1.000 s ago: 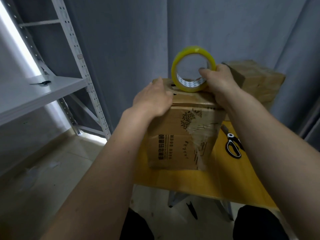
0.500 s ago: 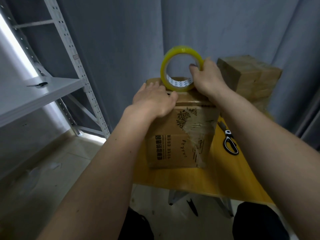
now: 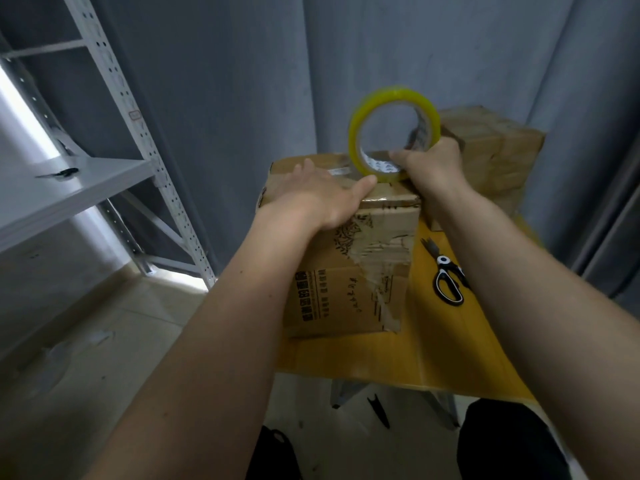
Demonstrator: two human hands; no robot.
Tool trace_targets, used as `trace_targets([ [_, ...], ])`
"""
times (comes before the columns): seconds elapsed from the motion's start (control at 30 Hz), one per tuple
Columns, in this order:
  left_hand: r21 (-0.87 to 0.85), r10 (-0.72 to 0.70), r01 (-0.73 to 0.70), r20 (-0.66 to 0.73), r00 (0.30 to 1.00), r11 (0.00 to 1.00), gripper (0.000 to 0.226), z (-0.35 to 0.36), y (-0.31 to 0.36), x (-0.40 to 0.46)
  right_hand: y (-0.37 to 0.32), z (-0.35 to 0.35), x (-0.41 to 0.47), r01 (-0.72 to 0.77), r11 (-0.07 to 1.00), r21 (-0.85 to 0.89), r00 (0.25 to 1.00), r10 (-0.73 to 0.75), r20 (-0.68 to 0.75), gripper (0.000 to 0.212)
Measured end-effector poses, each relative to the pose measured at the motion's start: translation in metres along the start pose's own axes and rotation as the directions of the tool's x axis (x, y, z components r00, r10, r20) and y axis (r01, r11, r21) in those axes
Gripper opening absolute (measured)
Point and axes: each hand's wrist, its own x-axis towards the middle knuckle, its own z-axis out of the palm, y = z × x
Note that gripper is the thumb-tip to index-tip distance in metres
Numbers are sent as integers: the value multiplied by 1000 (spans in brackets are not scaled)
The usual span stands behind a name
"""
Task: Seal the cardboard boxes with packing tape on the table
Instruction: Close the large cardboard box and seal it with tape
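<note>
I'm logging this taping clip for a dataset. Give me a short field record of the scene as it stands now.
Left hand: flat, pressing the top of the brown cardboard box
Right hand: grips the yellow ring-shaped roll of packing tape, upright on the box top
Table: yellow wooden table
Tool: black-handled scissors lying right of the box
Behind: second taped cardboard box

I see a grey curtain (image 3: 242, 98) hanging behind the white metal shelf rack (image 3: 114, 161), with pale floor tiles (image 3: 104, 341) beneath that rack.
</note>
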Motion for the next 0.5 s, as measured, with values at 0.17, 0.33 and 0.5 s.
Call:
trace_targets([
  [0.17, -51, 49, -50, -6, 999, 997, 81, 3, -3, 0, -13, -16, 16, 47, 997, -67, 999, -46, 19, 12],
  [0.33, -32, 66, -67, -25, 997, 997, 73, 5, 0, 2, -6, -40, 20, -67, 990, 123, 997, 61, 53, 12],
  [0.5, -57, 44, -43, 4, 999, 997, 71, 5, -5, 2, 1, -57, 33, 59, 996, -73, 993, -65, -94, 12],
])
